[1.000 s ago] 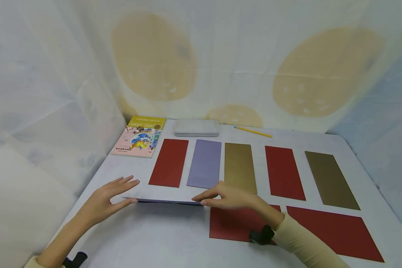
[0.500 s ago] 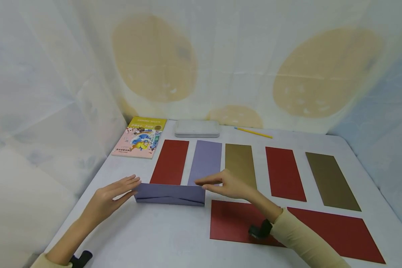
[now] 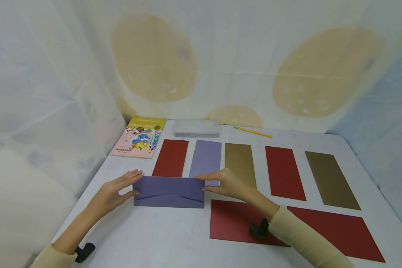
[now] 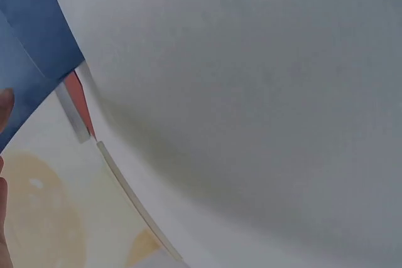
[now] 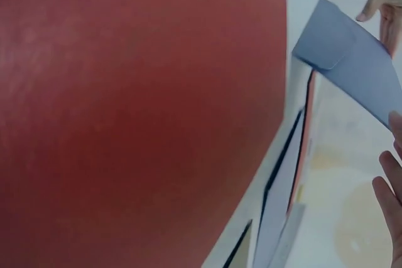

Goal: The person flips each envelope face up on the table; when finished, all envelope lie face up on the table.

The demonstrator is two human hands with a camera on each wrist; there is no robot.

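Observation:
A bluish-purple envelope (image 3: pixel 169 186) with a curved flap line stands tilted up, long side across, in the head view. My left hand (image 3: pixel 110 191) pinches its left end, thumb on the near face and fingers at the upper corner. At the other end my right hand (image 3: pixel 229 184) pinches the upper right corner between thumb and index finger. The same envelope (image 5: pixel 352 61) shows in the right wrist view, with both hands at its ends. It overlaps the lower parts of a red envelope (image 3: pixel 170 158) and a light purple one (image 3: pixel 206 158) behind.
A gold envelope (image 3: pixel 239 160), another red one (image 3: pixel 284 173) and a dark gold one (image 3: pixel 332 180) continue the row. Two red envelopes (image 3: pixel 234 223) lie nearer, one under my right forearm. At the back are a book (image 3: pixel 140 137), a white case (image 3: pixel 196 128) and a yellow pencil (image 3: pixel 254 132).
The bluish-purple envelope has tipped up from nearly edge-on, so its flap side now faces me. Both hands have turned with it and risen slightly at its ends.

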